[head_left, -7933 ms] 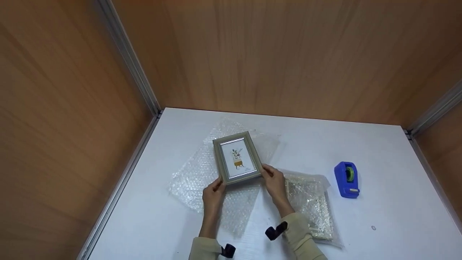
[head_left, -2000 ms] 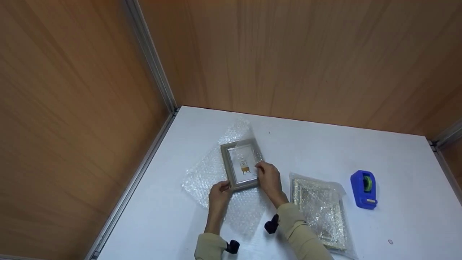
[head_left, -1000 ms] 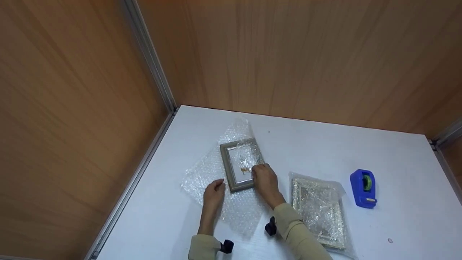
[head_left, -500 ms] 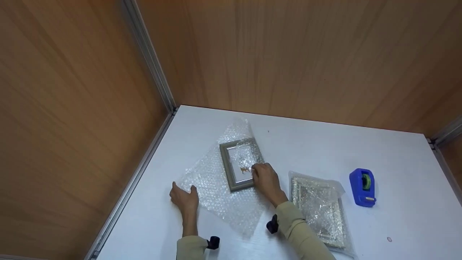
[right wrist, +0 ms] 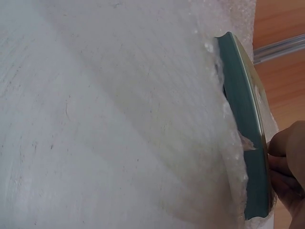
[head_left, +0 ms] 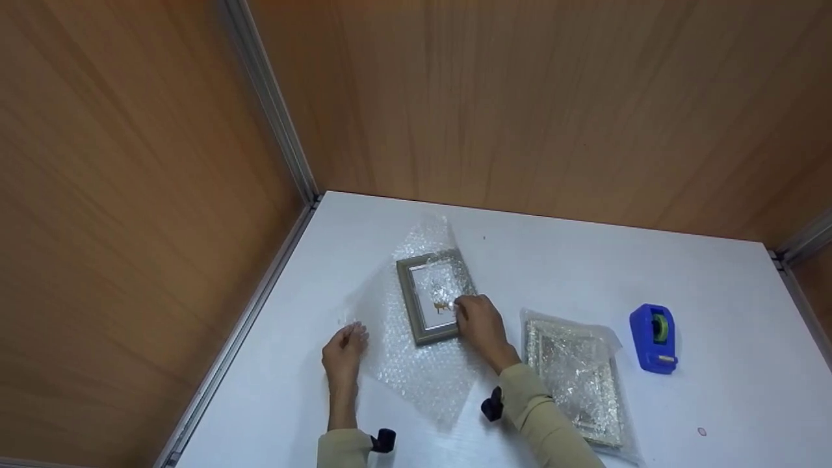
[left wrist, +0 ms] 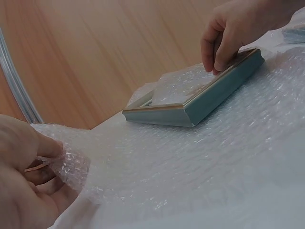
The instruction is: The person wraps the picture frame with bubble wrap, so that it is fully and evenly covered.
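While the head view half hides what the left hand (head_left: 343, 354) grips, the left wrist view shows its fingers clamped on the bubble wrap's (head_left: 426, 383) edge. Right hand (head_left: 482, 328): fingers together, pinching the flap over the frame (head_left: 422, 312), which lies on the wrap, nearer the tabletop's (head_left: 552, 260) left edge than its right. Right wrist view adds the frame's side; fingertips there partly hidden. Flap blurs the picture (head_left: 441, 308). Tape dispenser (head_left: 653, 338), toward the right edge, only in head view. Tabletop's near edge cut off.
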`<state>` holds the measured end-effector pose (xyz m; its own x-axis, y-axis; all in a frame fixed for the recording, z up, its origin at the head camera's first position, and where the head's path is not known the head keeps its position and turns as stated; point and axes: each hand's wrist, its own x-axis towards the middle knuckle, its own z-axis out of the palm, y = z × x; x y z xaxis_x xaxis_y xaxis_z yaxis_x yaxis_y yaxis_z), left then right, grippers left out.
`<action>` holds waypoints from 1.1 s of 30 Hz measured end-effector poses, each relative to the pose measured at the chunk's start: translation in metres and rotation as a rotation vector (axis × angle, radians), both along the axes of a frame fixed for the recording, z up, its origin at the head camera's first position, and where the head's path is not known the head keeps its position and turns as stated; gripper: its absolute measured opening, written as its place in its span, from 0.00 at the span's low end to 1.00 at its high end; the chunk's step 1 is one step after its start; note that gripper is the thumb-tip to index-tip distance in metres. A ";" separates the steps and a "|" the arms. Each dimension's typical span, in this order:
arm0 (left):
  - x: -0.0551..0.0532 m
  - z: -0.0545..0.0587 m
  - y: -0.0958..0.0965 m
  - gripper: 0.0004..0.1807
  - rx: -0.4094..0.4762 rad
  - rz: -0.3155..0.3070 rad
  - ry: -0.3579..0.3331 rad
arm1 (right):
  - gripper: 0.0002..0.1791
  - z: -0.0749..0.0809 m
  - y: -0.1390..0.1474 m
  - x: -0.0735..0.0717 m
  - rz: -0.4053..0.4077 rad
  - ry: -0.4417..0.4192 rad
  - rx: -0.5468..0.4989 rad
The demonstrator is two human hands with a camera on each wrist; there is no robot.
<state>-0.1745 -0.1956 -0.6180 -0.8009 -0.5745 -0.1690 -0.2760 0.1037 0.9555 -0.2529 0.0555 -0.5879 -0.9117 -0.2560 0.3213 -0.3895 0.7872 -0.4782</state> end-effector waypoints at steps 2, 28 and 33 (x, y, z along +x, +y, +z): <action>0.004 0.020 0.008 0.22 0.021 -0.042 0.022 | 0.06 0.000 0.001 0.000 0.002 0.003 -0.002; -0.038 0.087 0.063 0.14 -0.224 -0.481 0.029 | 0.07 -0.003 0.003 -0.001 0.013 -0.020 -0.032; -0.046 0.088 0.073 0.13 -0.319 -0.542 0.041 | 0.07 -0.003 0.002 -0.001 0.019 -0.001 -0.024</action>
<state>-0.2207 -0.1226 -0.5296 -0.9946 -0.1018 -0.0189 -0.0676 0.5003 0.8632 -0.2538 0.0579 -0.5910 -0.9071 -0.2652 0.3269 -0.4037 0.7681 -0.4971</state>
